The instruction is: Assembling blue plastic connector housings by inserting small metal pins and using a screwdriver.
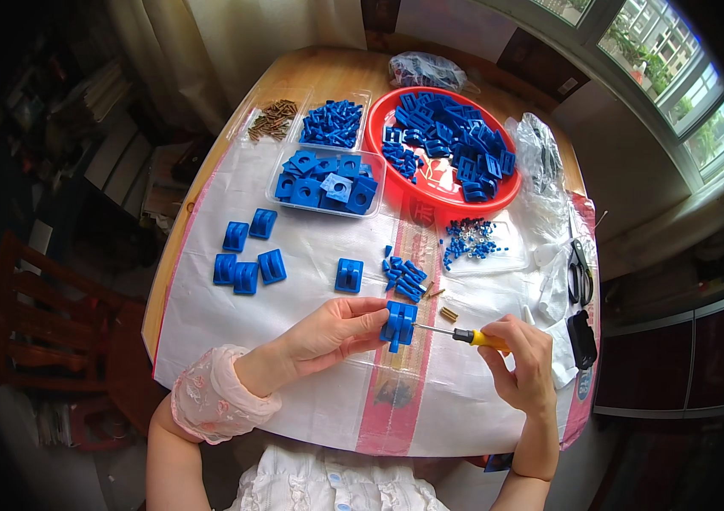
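1. Head view is showing the left hand (328, 334) closing its fingers and thumb around a small blue plastic clip assembly (398, 324), and keeping it just above the white sheet (311, 255) near the table's (311, 72) front edge.
2. The right hand (522, 362) is wrapping tightly around the yellow handle of a screwdriver (462, 335); its thin metal tip is touching the right side of the blue piece.
3. The piece is looking light and stiff, made of hard smooth plastic, so I am judging it can slip or turn under the pressing of the tool. Pinching it on the flat left faces, as the fingers are doing, seems the safest hold.
4. Loose blue small parts (403, 277) and brass-coloured screws (445, 312) are lying just behind the hands, and one single blue clip (348, 275) beside them.
5. Four finished-looking clips (247, 255) are sitting to the left; a red bowl (430, 200) and clear trays (328, 180) of blue parts are standing farther back.
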### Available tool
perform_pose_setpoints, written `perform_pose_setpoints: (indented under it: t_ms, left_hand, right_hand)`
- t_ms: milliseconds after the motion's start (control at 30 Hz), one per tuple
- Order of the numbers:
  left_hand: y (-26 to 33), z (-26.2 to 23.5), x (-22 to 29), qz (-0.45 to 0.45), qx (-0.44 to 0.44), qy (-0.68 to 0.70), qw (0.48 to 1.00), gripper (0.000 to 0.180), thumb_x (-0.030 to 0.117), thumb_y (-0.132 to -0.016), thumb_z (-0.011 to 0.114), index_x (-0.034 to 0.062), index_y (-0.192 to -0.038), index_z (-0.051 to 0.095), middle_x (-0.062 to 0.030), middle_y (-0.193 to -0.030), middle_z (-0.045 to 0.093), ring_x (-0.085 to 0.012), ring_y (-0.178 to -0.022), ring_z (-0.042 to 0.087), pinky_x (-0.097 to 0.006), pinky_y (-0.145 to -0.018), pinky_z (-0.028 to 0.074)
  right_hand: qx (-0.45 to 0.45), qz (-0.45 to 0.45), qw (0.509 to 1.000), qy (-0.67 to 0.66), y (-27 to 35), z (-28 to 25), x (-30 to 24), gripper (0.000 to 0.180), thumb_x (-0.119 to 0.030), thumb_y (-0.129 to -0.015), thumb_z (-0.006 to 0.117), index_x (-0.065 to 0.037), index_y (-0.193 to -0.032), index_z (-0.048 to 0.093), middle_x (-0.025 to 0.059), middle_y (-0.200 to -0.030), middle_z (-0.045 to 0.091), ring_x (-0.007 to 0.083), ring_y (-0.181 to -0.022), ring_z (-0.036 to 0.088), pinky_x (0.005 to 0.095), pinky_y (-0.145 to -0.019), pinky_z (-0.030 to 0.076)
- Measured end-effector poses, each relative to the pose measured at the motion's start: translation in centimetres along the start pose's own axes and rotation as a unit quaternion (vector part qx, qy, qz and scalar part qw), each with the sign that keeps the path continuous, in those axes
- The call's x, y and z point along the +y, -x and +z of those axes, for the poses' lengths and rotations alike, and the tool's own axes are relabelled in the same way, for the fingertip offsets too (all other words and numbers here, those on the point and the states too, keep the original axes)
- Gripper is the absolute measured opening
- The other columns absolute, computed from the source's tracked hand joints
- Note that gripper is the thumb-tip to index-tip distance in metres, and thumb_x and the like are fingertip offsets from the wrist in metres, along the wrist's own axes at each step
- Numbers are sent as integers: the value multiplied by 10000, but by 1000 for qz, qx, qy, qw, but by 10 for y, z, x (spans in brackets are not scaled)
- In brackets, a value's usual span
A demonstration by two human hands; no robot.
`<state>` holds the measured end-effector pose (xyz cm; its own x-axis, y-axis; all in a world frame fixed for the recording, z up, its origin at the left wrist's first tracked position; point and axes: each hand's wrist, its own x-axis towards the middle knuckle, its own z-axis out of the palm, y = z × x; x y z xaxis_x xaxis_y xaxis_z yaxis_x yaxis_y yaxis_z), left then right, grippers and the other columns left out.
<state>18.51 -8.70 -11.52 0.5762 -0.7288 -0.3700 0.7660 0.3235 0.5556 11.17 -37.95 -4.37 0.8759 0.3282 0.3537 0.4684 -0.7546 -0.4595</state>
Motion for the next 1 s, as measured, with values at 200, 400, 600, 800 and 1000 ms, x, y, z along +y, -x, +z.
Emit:
perform_pose_setpoints:
  t_ms: [200, 400, 600, 800, 1000]
  left_hand:
    - [1, 1, 1, -1, 14, -10, 1000, 331, 171, -1015, 668, 29, -1314, 644, -77, -1223, 722, -127, -1117, 696, -258, -1005, 578]
    - [2, 4, 0, 36, 38, -20, 998, 320, 169, -1019, 664, 44, -1314, 654, -64, -1206, 729, -127, -1112, 699, -264, -988, 583]
    - [3, 4, 1, 50, 53, -24, 997, 315, 169, -1021, 665, 51, -1313, 660, -51, -1191, 734, -124, -1096, 700, -272, -979, 581]
    - [2, 4, 4, 32, 43, -54, 997, 311, 177, -1019, 672, 63, -1307, 666, -51, -1178, 737, -123, -1088, 699, -290, -987, 576]
    - [3, 2, 3, 31, 46, -79, 995, 301, 180, -1021, 671, 67, -1300, 670, -44, -1176, 736, -117, -1088, 693, -293, -980, 574]
  right_hand:
    - [4, -7, 1000, -1, -1, 1, -1, 240, -5, -806, 767, -34, -989, 614, 83, -818, 644, 247, -660, 657, 352, -549, 463]
    - [0, -32, 999, 3, -2, 4, 2, 357, -1, -821, 758, -26, -1162, 655, 94, -845, 643, 264, -658, 646, 364, -560, 474]
    - [-29, -23, 999, -30, 3, 13, 6, 429, -7, -853, 750, -26, -1263, 624, 108, -832, 637, 279, -679, 656, 365, -571, 492]
    - [-2, -9, 995, -104, 5, 23, 9, 366, -34, -786, 857, -34, -1075, 631, 95, -819, 640, 248, -687, 688, 327, -581, 518]
    - [16, -24, 994, -109, 0, 18, 16, 312, -25, -744, 886, -23, -962, 663, 78, -801, 645, 200, -635, 675, 321, -530, 508]
